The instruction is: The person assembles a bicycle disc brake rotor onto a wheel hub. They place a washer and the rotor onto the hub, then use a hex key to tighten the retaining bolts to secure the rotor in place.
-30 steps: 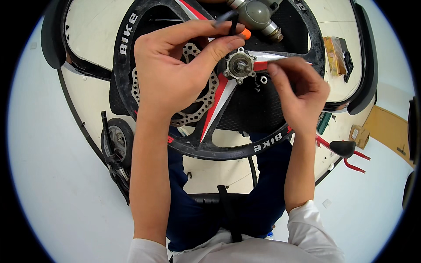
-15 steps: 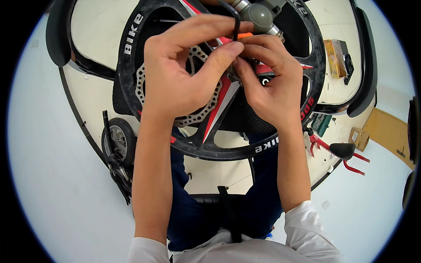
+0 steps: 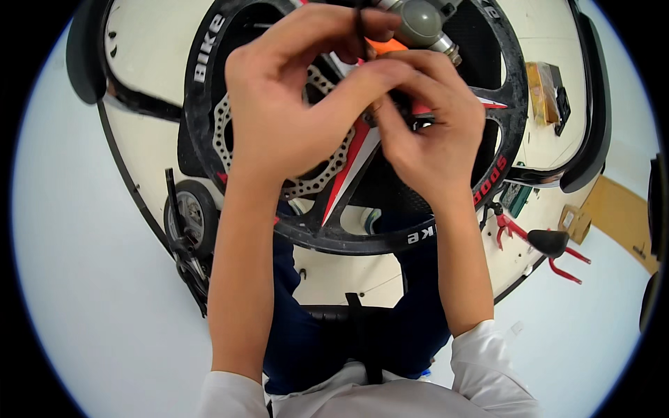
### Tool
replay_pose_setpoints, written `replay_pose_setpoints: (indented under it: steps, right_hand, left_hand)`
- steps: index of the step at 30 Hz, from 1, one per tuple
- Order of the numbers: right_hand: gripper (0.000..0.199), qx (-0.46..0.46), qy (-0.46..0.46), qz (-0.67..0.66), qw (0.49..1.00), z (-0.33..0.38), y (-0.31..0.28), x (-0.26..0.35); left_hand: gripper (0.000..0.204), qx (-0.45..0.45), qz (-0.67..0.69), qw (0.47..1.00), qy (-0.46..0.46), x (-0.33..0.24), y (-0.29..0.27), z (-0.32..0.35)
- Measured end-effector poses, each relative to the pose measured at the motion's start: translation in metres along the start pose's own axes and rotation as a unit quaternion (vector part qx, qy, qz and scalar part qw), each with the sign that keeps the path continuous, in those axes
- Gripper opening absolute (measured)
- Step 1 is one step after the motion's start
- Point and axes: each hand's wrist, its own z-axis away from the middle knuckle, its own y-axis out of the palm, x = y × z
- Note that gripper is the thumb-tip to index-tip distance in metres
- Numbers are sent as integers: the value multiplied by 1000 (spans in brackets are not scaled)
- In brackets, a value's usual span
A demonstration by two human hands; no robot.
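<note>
A black, red and white spoked bicycle wheel [image 3: 320, 240] lies flat in front of me, with a perforated disc brake rotor [image 3: 223, 136] at its centre. Above the hub, my left hand [image 3: 279, 118] is closed on a bent black hex key [image 3: 361, 31], its thumb reaching across to the right fingers. Those fingers of my right hand [image 3: 442, 125] are pinched together by the hub; whatever they hold is hidden. The two hands touch, covering most of the hub.
Beyond the hands, a grey domed tool [image 3: 420, 26] with metal ends rests on the wheel, beside an orange piece [image 3: 385, 46]. Black armrests [image 3: 87, 63] flank the wheel. A small wheel [image 3: 189, 216] stands at left; a red fork-like frame [image 3: 512, 226] and cardboard box [image 3: 575, 223] are at right.
My left hand has shifted slightly up and its thumb now overlaps the right fingers. The hex key has moved a little up and left. The view has shifted slightly.
</note>
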Motion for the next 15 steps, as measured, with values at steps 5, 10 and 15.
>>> replay_pose_setpoints:
  steps: [5, 10, 15]
  right_hand:
    - [19, 21, -22, 6, 1000, 9, -3, -5]
    - [23, 11, -18, 47, 999, 15, -8, -8]
    - [22, 4, -5, 29, 1000, 14, -4, -5]
  left_hand:
    - [26, -3, 34, 997, -66, -12, 6, 2]
    - [21, -24, -9, 999, -30, -11, 8, 0]
    - [19, -30, 15, 999, -6, 0, 4, 0]
